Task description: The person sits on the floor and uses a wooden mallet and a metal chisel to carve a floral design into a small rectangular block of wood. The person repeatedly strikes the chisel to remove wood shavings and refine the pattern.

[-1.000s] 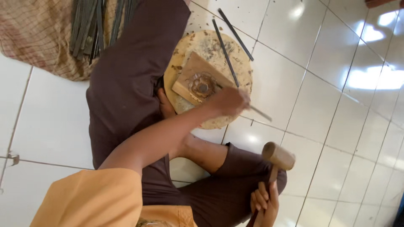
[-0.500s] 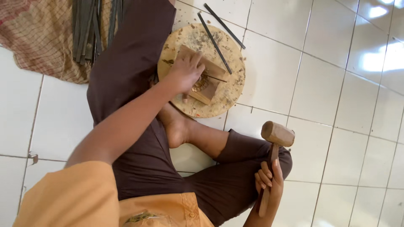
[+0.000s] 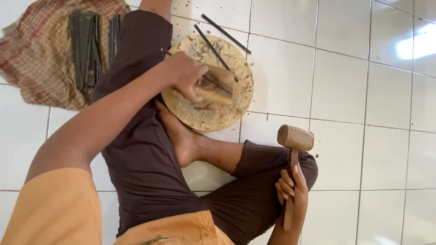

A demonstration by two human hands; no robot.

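Brown wooden block (image 3: 217, 85) sits on the round wooden chopping disc (image 3: 227, 119), left hand (image 3: 187, 75) grip closed on it; right hand (image 3: 290, 188) grip wraps the raised wooden mallet (image 3: 294, 138); carving looks barely started.

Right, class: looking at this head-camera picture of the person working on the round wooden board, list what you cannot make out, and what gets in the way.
- Head view: the wooden block under the left hand is motion-blurred; its carving cannot be read.
- The left palm and its grip are hidden by the hand's own back.
- The mallet handle's lower end is covered by the right hand.
- The dark metal tools on the checked cloth are too small to tell apart.
- The cloth runs off the left edge.
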